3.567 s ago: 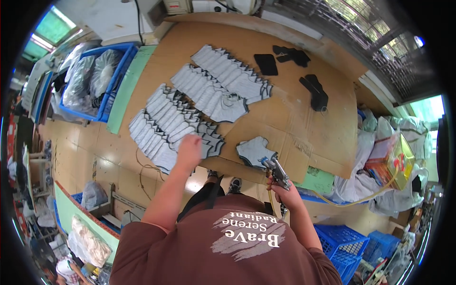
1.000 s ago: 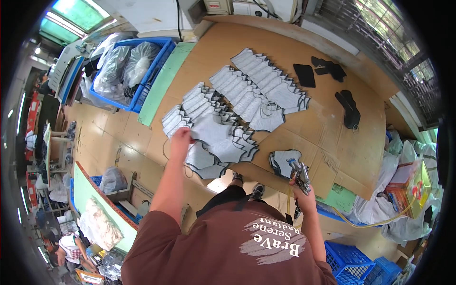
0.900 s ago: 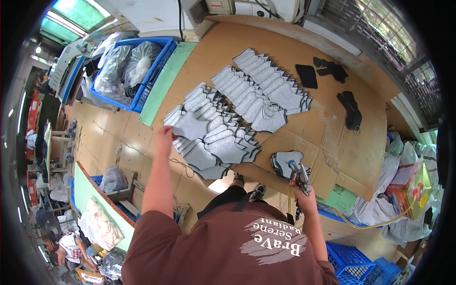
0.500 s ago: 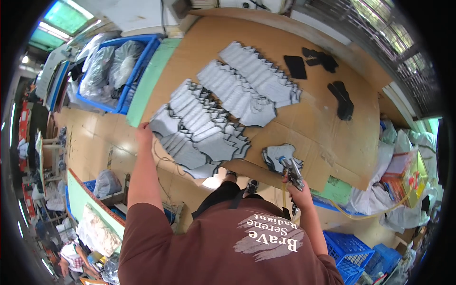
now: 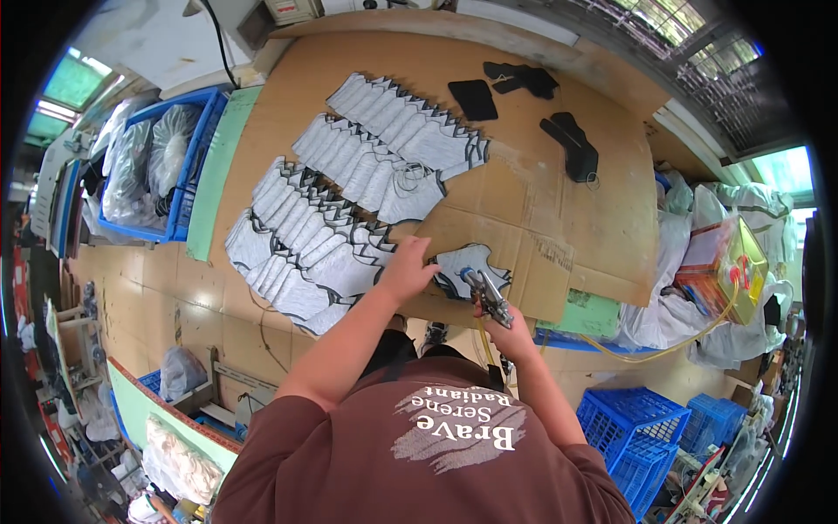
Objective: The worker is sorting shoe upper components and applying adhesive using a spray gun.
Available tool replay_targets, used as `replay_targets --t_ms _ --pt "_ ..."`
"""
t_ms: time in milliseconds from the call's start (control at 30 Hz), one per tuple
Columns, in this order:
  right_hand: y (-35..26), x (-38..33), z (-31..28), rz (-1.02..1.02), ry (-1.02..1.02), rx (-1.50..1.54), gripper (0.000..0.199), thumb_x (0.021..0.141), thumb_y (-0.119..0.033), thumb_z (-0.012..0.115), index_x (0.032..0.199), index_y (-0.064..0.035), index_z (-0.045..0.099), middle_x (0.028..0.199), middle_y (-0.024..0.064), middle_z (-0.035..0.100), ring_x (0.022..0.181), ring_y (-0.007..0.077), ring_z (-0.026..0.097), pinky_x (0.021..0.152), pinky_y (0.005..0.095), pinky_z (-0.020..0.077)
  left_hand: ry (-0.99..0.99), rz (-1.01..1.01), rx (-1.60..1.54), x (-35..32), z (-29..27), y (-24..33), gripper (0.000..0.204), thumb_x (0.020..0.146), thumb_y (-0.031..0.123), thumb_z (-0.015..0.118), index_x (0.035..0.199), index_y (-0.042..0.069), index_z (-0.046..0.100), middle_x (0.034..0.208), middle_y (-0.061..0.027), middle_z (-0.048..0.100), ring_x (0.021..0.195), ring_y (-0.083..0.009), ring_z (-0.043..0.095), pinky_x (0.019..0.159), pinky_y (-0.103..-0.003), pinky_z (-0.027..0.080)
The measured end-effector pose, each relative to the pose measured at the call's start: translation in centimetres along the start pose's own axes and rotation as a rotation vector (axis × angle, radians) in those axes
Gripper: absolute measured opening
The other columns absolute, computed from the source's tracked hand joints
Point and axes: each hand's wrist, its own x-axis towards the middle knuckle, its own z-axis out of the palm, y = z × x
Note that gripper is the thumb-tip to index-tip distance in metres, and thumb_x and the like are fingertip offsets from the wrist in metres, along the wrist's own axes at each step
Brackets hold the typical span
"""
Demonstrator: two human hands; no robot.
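My right hand [image 5: 510, 334] grips a metal spray gun [image 5: 491, 301] with a blue part at its front; a thin yellow hose hangs below. The gun points over a small pile of grey fabric pieces with dark edges [image 5: 471, 260] at the near side of the cardboard-covered table [image 5: 524, 192]. My left hand [image 5: 408, 271] hovers left of that pile, fingers apart and holding nothing visible. Overlapping rows of similar grey pieces fan out to the left: a near group [image 5: 305, 227], a middle row [image 5: 371, 166] and a far row [image 5: 406, 122].
Black sock-shaped pieces [image 5: 572, 147] and a black rectangle [image 5: 474, 100] lie at the far right of the tabletop. A blue crate of bagged goods [image 5: 188, 210] stands left. On the right are a yellow container [image 5: 744, 262], its hose [image 5: 646, 358], and blue crates [image 5: 628, 428].
My left hand has left the outer left edge of the near grey group and swung right, close to the small pile. The spray gun stays in my right hand; the whole view has shifted.
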Motion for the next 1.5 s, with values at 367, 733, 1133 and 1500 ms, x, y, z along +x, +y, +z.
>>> replay_targets --t_ms 367,733,1133,1500 --pt "1.3 0.8 0.4 -0.107 -0.007 0.0 0.016 0.076 -0.004 0.05 0.091 -0.0015 0.055 0.08 0.0037 0.058 0.077 0.0118 0.052 0.074 0.026 0.0417 0.092 0.176 0.235 -1.6 3.3 -0.3 0.028 0.07 0.009 0.065 0.096 0.0 0.061 0.085 -0.0142 0.054 0.078 -0.0305 0.055 0.067 -0.036 0.045" --pt "1.6 1.3 0.7 -0.072 0.004 0.065 0.017 0.07 -0.001 0.048 0.087 -0.0006 0.053 0.075 0.0024 0.055 0.072 0.0115 0.05 0.07 0.0251 0.0414 0.068 0.137 0.131 -1.4 3.3 -0.2 0.029 0.069 0.004 0.064 0.097 -0.002 0.061 0.081 -0.016 0.054 0.076 -0.0312 0.054 0.068 -0.036 0.044" --pt "-0.1 0.5 -0.8 0.054 0.185 0.126 0.02 0.072 0.002 0.045 0.089 0.0001 0.055 0.078 0.0024 0.056 0.073 0.0118 0.053 0.071 0.0246 0.0428 0.091 0.125 0.089 -1.5 3.1 0.0 0.028 0.068 0.003 0.064 0.096 -0.001 0.062 0.079 -0.0148 0.055 0.075 -0.0299 0.055 0.066 -0.035 0.044" --pt "1.3 0.6 -0.1 0.0 0.091 0.082 0.015 0.074 0.0 0.05 0.088 -0.0016 0.055 0.075 0.0011 0.055 0.072 0.0103 0.051 0.068 0.0243 0.0411 0.094 0.108 0.074 -1.3 3.5 -0.3 0.027 0.068 0.004 0.065 0.095 -0.001 0.063 0.079 -0.014 0.056 0.074 -0.0291 0.055 0.066 -0.034 0.044"
